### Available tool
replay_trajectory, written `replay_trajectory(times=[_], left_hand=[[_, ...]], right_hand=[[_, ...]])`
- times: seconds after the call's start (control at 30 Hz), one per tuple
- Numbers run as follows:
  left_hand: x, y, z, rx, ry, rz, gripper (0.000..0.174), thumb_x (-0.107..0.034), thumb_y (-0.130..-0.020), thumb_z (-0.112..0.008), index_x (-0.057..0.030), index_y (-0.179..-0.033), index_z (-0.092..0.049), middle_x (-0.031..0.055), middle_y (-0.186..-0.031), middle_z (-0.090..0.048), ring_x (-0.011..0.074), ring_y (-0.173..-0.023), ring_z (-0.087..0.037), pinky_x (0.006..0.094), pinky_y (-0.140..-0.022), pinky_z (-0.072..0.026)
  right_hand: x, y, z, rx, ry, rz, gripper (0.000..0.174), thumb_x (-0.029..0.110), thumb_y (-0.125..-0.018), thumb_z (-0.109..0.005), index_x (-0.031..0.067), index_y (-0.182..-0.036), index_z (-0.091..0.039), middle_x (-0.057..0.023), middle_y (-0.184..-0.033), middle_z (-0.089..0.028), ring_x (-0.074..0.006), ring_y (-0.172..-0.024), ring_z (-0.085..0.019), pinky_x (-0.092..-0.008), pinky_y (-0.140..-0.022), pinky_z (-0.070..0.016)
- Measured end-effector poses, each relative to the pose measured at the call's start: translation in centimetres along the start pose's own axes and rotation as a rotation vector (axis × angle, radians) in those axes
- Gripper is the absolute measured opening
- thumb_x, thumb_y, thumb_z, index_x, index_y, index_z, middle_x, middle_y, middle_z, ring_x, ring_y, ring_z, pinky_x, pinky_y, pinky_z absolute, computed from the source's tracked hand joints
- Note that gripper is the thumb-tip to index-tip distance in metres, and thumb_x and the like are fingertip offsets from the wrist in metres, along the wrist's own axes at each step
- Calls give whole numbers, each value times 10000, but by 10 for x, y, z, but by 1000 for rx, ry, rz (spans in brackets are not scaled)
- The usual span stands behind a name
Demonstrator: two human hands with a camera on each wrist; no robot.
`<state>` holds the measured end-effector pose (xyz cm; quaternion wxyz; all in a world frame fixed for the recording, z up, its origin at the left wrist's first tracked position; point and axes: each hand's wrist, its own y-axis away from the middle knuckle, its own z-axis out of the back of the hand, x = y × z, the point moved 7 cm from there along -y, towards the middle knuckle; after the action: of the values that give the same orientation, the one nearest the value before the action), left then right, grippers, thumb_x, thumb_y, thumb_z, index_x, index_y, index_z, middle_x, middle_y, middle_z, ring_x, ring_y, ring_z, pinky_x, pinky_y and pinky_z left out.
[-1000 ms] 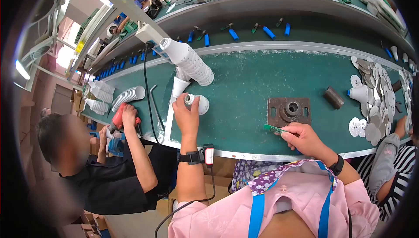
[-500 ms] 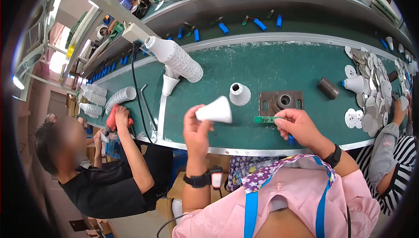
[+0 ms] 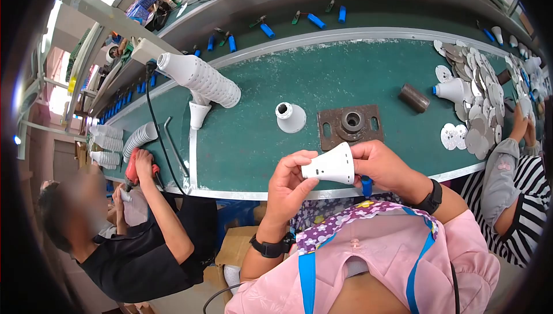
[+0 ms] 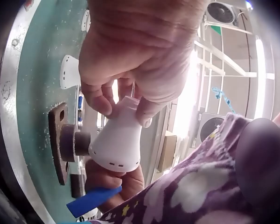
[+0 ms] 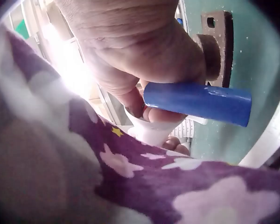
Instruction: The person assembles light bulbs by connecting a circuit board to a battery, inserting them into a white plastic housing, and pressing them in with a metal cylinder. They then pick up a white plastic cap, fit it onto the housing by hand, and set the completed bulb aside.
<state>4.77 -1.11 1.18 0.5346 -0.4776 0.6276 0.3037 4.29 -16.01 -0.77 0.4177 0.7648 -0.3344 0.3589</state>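
With cone pinched at narrow end by left hand and gripped at wide end by right hand, above near edge of table: easy to drop off that edge, because of blue tool crowding the right grip.

Green bench with metal plate, white cone

Bare green belt lies open left of the left hand, but an upright white housing stands beyond it, a metal fixture plate beyond the right hand, and a dark cylinder and scattered discs farther right.
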Motion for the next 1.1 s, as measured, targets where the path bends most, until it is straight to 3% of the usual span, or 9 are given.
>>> replay_trajectory(times=[0.23, 0.73, 0.8, 0.93, 1.1], left_hand=[[1, 1, -2, 14, -3, 34, 356, 47, -763, -568, -43, -1086, -451, 116, -1171, -471, 161, -1036, -481, 283, -879, -388], [4, -4, -6, 2, 24, 88, 347, 44, -769, -568, -36, -1085, -448, 122, -1170, -470, 167, -1046, -477, 289, -889, -385], [4, -5, -7, 4, 19, 96, 346, 44, -770, -569, -35, -1084, -448, 122, -1171, -470, 166, -1043, -478, 287, -886, -388], [6, -6, -8, 10, 5, 105, 345, 44, -771, -572, -31, -1083, -448, 121, -1171, -468, 162, -1035, -482, 281, -877, -395], [4, -7, -10, 9, -33, 92, 342, 42, -768, -575, -30, -1078, -449, 120, -1165, -469, 158, -1019, -488, 282, -869, -399]], right_hand=[[3, 6, -1, 26, -22, -20, 187, 172, -877, -521, 17, -857, -624, 10, -669, -553, -54, -586, -480, -213, -510, -392], [9, 9, 1, 61, 104, 104, 195, 154, -884, -510, -2, -929, -619, 12, -688, -546, -44, -601, -460, -203, -521, -385], [9, 10, 2, 21, 123, 195, 195, 149, -883, -511, -4, -938, -619, 10, -688, -543, -45, -600, -462, -200, -524, -385], [15, 13, 3, 4, 171, 179, 202, 156, -890, -500, 4, -942, -621, 8, -700, -546, -45, -603, -465, -198, -527, -385], [1, 11, 5, 32, -98, 35, 224, 173, -899, -480, 3, -953, -615, 7, -722, -544, -47, -598, -458, -199, -530, -385]])
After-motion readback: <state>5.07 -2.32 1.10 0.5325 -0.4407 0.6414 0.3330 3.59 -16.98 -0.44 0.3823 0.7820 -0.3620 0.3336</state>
